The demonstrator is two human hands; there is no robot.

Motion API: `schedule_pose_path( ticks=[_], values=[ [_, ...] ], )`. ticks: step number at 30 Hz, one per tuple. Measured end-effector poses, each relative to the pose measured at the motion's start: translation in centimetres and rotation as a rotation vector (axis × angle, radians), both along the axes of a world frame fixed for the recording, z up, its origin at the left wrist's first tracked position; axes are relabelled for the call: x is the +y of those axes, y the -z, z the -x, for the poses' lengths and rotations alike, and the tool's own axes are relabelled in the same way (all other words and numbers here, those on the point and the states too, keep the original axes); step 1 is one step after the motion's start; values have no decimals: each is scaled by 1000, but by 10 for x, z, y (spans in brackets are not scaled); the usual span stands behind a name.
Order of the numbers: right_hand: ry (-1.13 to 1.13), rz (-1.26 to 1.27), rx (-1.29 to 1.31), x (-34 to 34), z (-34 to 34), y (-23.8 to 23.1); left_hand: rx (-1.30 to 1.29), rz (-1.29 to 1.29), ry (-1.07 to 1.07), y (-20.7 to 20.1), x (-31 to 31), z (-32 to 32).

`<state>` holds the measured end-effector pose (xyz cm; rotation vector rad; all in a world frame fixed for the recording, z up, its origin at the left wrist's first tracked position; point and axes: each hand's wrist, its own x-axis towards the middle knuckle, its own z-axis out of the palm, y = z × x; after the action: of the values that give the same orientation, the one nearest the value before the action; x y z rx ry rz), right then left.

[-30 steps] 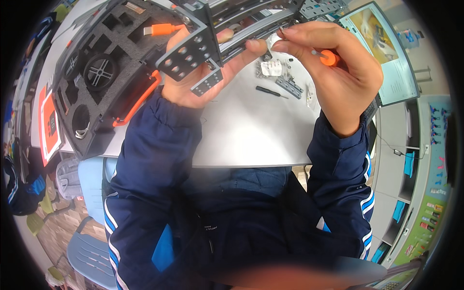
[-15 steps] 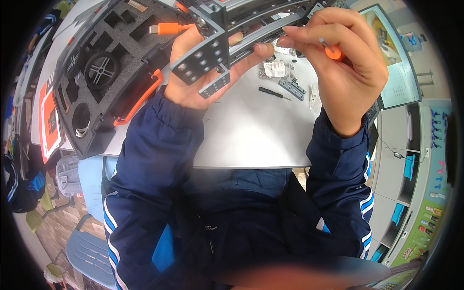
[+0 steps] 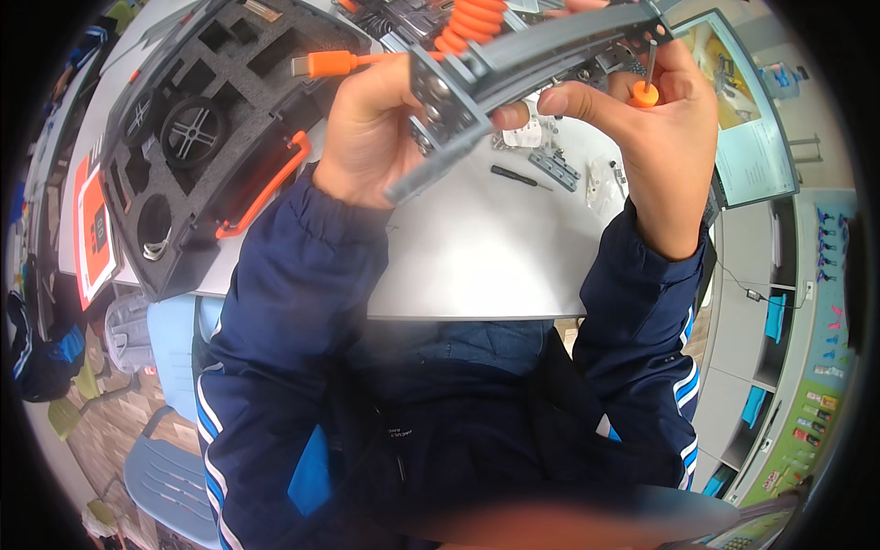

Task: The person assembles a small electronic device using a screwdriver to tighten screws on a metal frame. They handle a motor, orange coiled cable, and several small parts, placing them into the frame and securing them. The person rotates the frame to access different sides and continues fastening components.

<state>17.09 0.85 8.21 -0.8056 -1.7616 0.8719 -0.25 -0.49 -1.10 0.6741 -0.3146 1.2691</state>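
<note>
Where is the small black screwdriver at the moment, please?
In the head view, the black screwdriver lies on the white table, right of centre, just left of the grey perforated strip, between the left hand and right hand.

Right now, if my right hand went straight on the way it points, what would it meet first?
Most likely the metal frame, which lies right ahead of your right hand. Depth is hard to judge here, so they may be touching.
</note>
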Motion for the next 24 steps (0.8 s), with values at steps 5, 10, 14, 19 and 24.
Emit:
schedule_pose_path(
  ticks=[5, 10, 14, 19, 24],
  values=[
    [95, -89, -139, 13, -17, 8, 71, 111, -44, -2, -6, -3],
    [-156, -125, 154, 16, -13, 21, 276, 77, -141, -7, -10, 3],
    [-92, -320, 114, 18, -12, 20, 347, 227, -172, -12, -13, 4],
    [-111, -117, 172, 12, -14, 19, 232, 173, -181, -12, -7, -3],
    [-92, -42, 215, 9, -11, 18, 215, 273, -82, -11, -3, 2]
  ],
)
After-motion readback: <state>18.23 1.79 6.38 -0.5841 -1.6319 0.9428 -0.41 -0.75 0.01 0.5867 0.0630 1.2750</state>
